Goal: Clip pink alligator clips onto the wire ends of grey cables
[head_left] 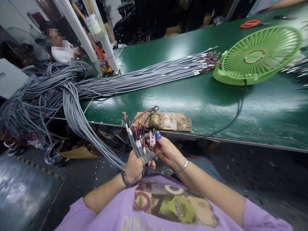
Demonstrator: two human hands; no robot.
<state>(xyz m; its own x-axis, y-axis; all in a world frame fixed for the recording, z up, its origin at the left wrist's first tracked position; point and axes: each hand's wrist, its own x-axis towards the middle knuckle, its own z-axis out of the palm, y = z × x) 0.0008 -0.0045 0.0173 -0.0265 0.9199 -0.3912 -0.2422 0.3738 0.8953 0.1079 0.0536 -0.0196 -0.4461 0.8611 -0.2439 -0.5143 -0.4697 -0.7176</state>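
Observation:
My left hand (136,167) is closed around a bundle of grey cables (102,150) in front of my shirt. Their stripped ends, with white sleeves and thin coloured wires (140,128), point up toward the table edge. A grey cover is on my left thumb. My right hand (169,152) meets the bundle from the right, its fingers pinched at a small pale pink clip-like piece (152,139) among the wires. Blue covers one of its fingertips. Just beyond the hands, a worn wooden block (173,121) with a dark loop and red wire lies at the table's edge.
Long grey cables (146,75) run across the green table (197,104) from a tangled heap (47,90) at left. A green fan (255,57) stands at right, its cord crossing the table. Orange-handled scissors (250,23) lie behind. A person (61,49) is at far left beyond a white post.

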